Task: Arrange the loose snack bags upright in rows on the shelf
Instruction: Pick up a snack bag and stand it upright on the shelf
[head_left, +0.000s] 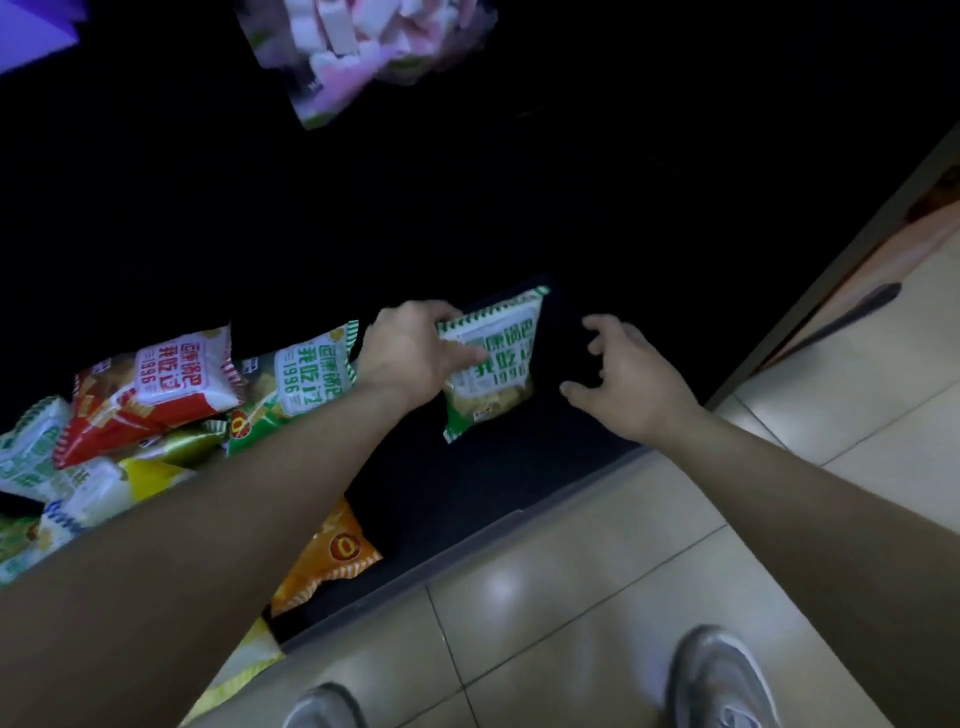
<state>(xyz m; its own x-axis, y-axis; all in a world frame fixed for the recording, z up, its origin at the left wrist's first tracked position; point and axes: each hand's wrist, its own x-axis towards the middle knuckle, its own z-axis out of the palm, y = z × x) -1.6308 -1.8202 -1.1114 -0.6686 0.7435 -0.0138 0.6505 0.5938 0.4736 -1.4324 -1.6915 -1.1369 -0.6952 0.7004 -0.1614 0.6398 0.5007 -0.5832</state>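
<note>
My left hand (410, 353) grips the upper left edge of a green and white snack bag (493, 379), which stands tilted over the dark bottom shelf (493, 483). To the right of that bag hovers my right hand (623, 379), fingers spread and holding nothing. A loose pile lies on the shelf's left part: a red and white bag (156, 389), another green and white bag (306, 384), a yellow bag (150, 475) and several more. An orange bag (332, 556) lies under my left forearm near the shelf's front edge.
A bag of pink and white marshmallows (353, 47) hangs or sits on a higher level at the top. The shelf interior behind is dark. Beige floor tiles (571, 597) run along the front, with my two grey shoes (722, 680) at the bottom.
</note>
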